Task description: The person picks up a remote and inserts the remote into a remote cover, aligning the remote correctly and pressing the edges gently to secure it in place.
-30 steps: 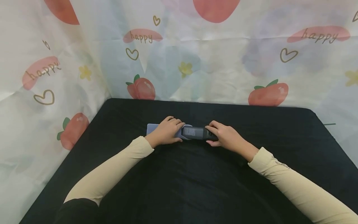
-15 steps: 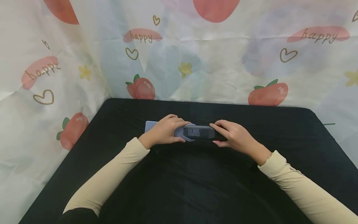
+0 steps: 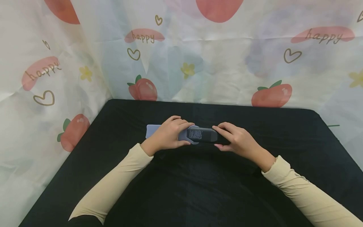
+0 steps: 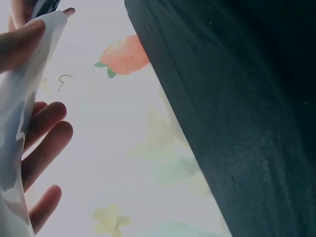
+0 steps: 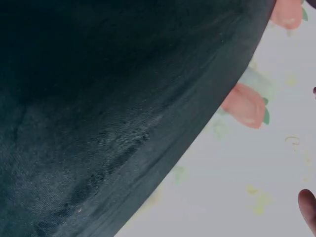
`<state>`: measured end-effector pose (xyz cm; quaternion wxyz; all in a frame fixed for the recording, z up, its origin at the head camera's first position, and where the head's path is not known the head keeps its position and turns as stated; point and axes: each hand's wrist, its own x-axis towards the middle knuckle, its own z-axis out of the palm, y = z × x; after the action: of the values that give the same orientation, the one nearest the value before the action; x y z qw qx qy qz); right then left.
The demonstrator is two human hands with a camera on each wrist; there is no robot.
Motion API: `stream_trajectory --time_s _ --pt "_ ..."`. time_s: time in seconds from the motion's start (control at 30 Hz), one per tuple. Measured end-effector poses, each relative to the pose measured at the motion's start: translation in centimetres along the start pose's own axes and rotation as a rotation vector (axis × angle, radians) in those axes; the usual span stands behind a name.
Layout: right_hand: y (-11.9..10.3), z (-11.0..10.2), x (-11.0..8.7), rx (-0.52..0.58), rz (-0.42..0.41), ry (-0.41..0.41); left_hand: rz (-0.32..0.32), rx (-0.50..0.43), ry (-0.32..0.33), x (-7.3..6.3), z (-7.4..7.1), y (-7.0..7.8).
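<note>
In the head view my left hand [image 3: 170,134] grips a flat lavender piece [image 3: 153,130] around its middle, fingers over the far edge and thumb along the near one. A long dark device with a printed label [image 3: 198,135] lies in line with it, one end against the lavender piece's rounded end. My right hand [image 3: 239,138] pinches the device's black right end between fingers and thumb. In the left wrist view the lavender piece [image 4: 12,118] looks pale and glossy between thumb and fingers, with the device [image 4: 47,6] at the top. The right wrist view shows only a fingertip [image 5: 308,210].
A black cloth [image 3: 198,189] covers the table beneath both hands. Behind it and to the left hang pale curtains [image 3: 227,69] printed with peaches, hearts and "happy". The table's back edge runs a short way beyond the hands.
Over the first half second my right hand and the dark device shifted right, and more of the device's dark end shows. Since then both hands have barely moved; the lavender piece has tipped slightly.
</note>
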<state>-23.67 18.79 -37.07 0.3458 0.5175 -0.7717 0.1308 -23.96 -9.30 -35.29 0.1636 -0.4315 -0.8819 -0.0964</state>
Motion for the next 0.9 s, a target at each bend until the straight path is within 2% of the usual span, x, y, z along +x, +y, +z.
stream_trajectory --time_s 0.07,0.17,0.3,0.43,0.5,0.57,0.77,0.9 --pt "-0.1 -0.2 0.2 0.002 0.008 0.002 0.009 0.032 0.022 0.1 -0.1 0.2" --pt "-0.1 -0.6 0.5 -0.044 0.012 0.008 -0.003 0.179 0.052 0.3 -0.4 0.4" --pt "-0.3 -1.1 0.8 -0.180 0.019 0.039 -0.063 0.405 0.113 0.5 -0.6 0.8" --pt "-0.6 -1.3 0.9 -0.310 0.014 0.113 -0.090 0.494 0.208 0.7 -0.5 1.3" --pt "-0.8 -1.3 0.9 -0.344 0.006 0.155 -0.082 0.501 0.245 0.8 -0.4 1.5" --pt "-1.0 -1.2 0.8 -0.347 -0.004 0.181 -0.060 0.482 0.252 0.8 -0.3 1.6" --pt "-1.4 -1.5 0.4 -0.262 -0.065 0.209 0.044 0.356 0.165 0.5 -0.4 1.8" --pt "-1.4 -1.7 0.3 -0.237 -0.110 0.239 0.056 0.274 0.134 0.3 -0.6 2.1"
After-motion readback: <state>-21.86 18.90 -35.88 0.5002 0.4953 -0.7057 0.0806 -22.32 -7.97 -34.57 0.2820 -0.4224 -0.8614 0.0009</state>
